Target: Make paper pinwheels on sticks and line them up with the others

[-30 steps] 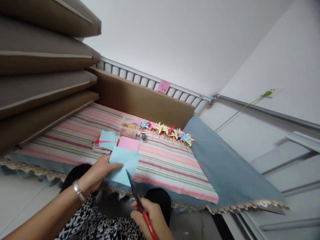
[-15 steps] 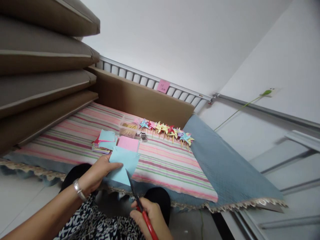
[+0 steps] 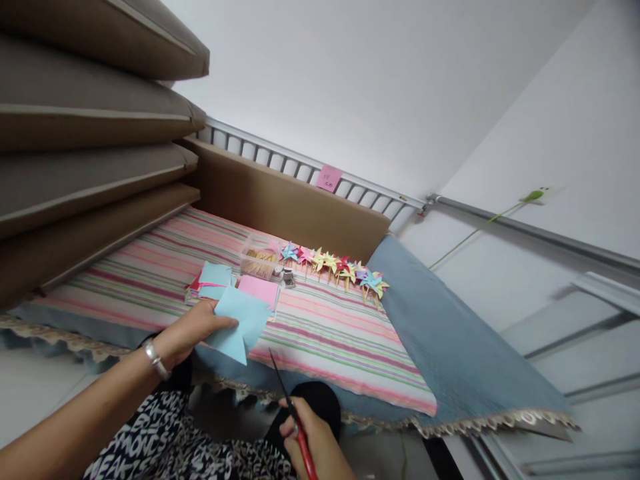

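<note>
My left hand (image 3: pixel 200 327) grips a light blue square of paper (image 3: pixel 247 319) by its left side, thumb on top. A slit runs into the paper's lower edge. My right hand (image 3: pixel 310 427) is wrapped round red-handled scissors (image 3: pixel 301 433), whose dark blades point up and left, apart from the paper. Just beyond the held sheet lie a pink paper stack (image 3: pixel 259 289) and a pile of coloured paper pieces (image 3: pixel 216 275). A clear plastic box (image 3: pixel 260 257) of thin wooden sticks stands behind them, with a small open box (image 3: pixel 287 277) beside it.
Several paper pinwheels (image 3: pixel 330 261) on sticks lie in a row at the back of the striped cloth (image 3: pixel 345 347). Large brown cushions (image 3: pixel 95 113) are stacked on the left. A brown board (image 3: pixel 285 200) and a white railing (image 3: pixel 260 150) close off the back.
The scissor blades have come out of the blue paper and moved away to the lower right. My left hand has shifted the paper slightly left and tilted it.
</note>
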Motion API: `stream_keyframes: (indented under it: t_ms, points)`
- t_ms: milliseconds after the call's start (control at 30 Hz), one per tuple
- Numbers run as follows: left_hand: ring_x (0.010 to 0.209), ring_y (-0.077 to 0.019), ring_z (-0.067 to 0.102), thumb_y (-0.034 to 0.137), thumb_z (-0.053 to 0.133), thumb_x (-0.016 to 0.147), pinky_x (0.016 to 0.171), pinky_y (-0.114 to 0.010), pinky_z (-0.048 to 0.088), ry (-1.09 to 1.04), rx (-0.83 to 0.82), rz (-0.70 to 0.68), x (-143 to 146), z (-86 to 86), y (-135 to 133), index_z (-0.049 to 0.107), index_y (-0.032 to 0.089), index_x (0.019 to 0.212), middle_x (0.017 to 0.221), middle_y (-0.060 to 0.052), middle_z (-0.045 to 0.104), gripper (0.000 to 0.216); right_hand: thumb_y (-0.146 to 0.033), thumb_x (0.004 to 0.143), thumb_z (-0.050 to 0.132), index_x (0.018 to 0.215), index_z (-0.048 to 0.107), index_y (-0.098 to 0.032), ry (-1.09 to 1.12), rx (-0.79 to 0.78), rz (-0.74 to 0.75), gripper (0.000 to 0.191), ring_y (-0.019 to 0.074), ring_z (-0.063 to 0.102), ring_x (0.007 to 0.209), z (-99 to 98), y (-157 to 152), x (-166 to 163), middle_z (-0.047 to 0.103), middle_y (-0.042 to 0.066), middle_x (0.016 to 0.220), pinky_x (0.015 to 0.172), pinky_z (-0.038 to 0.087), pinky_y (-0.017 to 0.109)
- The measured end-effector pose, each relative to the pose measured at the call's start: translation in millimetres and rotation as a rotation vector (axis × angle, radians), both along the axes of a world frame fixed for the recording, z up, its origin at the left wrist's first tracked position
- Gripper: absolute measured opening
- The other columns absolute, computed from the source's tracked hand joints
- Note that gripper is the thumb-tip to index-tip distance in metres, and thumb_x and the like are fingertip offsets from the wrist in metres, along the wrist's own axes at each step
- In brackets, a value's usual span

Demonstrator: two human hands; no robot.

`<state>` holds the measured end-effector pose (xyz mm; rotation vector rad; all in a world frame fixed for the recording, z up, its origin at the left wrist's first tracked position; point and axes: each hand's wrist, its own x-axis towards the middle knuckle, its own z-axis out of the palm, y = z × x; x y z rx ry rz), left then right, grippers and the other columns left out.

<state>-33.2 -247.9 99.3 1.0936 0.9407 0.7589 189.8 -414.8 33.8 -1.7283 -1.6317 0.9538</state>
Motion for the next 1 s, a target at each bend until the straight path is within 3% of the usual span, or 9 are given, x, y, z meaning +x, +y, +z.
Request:
stream_keyframes:
  t_ms: [133, 200, 300, 400, 533, 733, 867, 1000]
  points:
    - [0.056, -0.0206, 0.063, 0.021, 0.07, 0.053, 0.055, -0.028, 0.047, 0.088, 0.019, -0.197, 3, -2.5, 0, 0.068, 0.013, 0.073, 0.065, -0.005, 0.072, 0.021, -0.019, 0.074, 0.057, 0.114, 0.053, -0.019, 0.019, 0.189, -0.197, 0.04, 0.0155, 0.059, 0.07, 16.4, 16, 11, 0.064, 0.004, 0.088, 0.07, 0.047, 0.026]
    - [0.054, -0.0199, 0.063, 0.02, 0.069, 0.056, 0.054, -0.027, 0.047, 0.111, 0.03, -0.316, 8, -6.7, -3, 0.069, 0.014, 0.072, 0.065, -0.005, 0.072, 0.018, -0.023, 0.075, 0.059, 0.117, 0.05, -0.021, 0.098, 0.264, -0.223, 0.043, 0.0163, 0.06, 0.076, 31.0, 31, 8, 0.063, 0.005, 0.093, 0.072, 0.048, 0.027]
    - [0.051, -0.0195, 0.062, 0.02, 0.067, 0.059, 0.05, -0.027, 0.046, 0.124, 0.057, -0.448, 17, -11.8, -7, 0.07, 0.013, 0.076, 0.069, -0.007, 0.073, 0.019, -0.024, 0.072, 0.063, 0.116, 0.05, -0.022, 0.227, 0.29, -0.154, 0.046, 0.0128, 0.057, 0.067, 47.3, 55, -4, 0.06, 0.002, 0.09, 0.067, 0.047, 0.025]
    - [0.051, -0.0193, 0.062, 0.021, 0.067, 0.06, 0.049, -0.026, 0.045, 0.131, 0.078, -0.49, 21, -10.9, -7, 0.071, 0.013, 0.08, 0.072, -0.008, 0.074, 0.021, -0.015, 0.065, 0.063, 0.11, 0.055, -0.022, 0.257, 0.273, -0.083, 0.046, 0.0091, 0.048, 0.056, 51.5, 75, -18, 0.058, -0.003, 0.077, 0.056, 0.042, 0.021]
    - [0.055, -0.0174, 0.062, 0.025, 0.071, 0.063, 0.052, -0.024, 0.046, 0.028, 0.042, -0.409, 16, -6.3, -6, 0.07, 0.013, 0.079, 0.071, -0.007, 0.073, 0.02, -0.008, 0.062, 0.055, 0.102, 0.055, -0.02, 0.391, 0.276, -0.126, 0.042, 0.0098, 0.049, 0.057, 52.1, 83, -33, 0.059, -0.003, 0.077, 0.053, 0.04, 0.02]
    - [0.07, -0.0157, 0.064, 0.032, 0.068, 0.073, 0.066, -0.025, 0.05, -0.438, -0.152, -0.008, 16, -23.8, -21, 0.069, 0.019, 0.087, 0.081, -0.003, 0.072, 0.019, -0.017, 0.074, 0.054, 0.106, 0.049, -0.02, 0.649, 0.429, -0.281, 0.032, 0.0152, 0.058, 0.077, 50.7, 77, -48, 0.062, 0.001, 0.092, 0.071, 0.046, 0.026]
    - [0.071, -0.0199, 0.066, 0.028, 0.071, 0.069, 0.071, -0.03, 0.051, -0.424, -0.181, -0.029, 32, -30.0, -36, 0.069, 0.014, 0.088, 0.081, -0.008, 0.074, 0.024, -0.018, 0.073, 0.057, 0.107, 0.049, -0.02, 0.612, 0.47, -0.35, 0.035, 0.0182, 0.059, 0.088, 38.8, 82, -54, 0.062, 0.003, 0.1, 0.08, 0.046, 0.029]
    - [0.068, -0.022, 0.067, 0.029, 0.072, 0.067, 0.069, -0.031, 0.051, -0.312, -0.125, 0.074, 33, -24.3, -33, 0.069, 0.012, 0.092, 0.077, -0.008, 0.074, 0.031, -0.021, 0.073, 0.058, 0.109, 0.051, -0.02, 0.534, 0.405, -0.311, 0.036, 0.0166, 0.059, 0.082, 33.4, 81, -53, 0.062, 0.002, 0.092, 0.075, 0.047, 0.026]
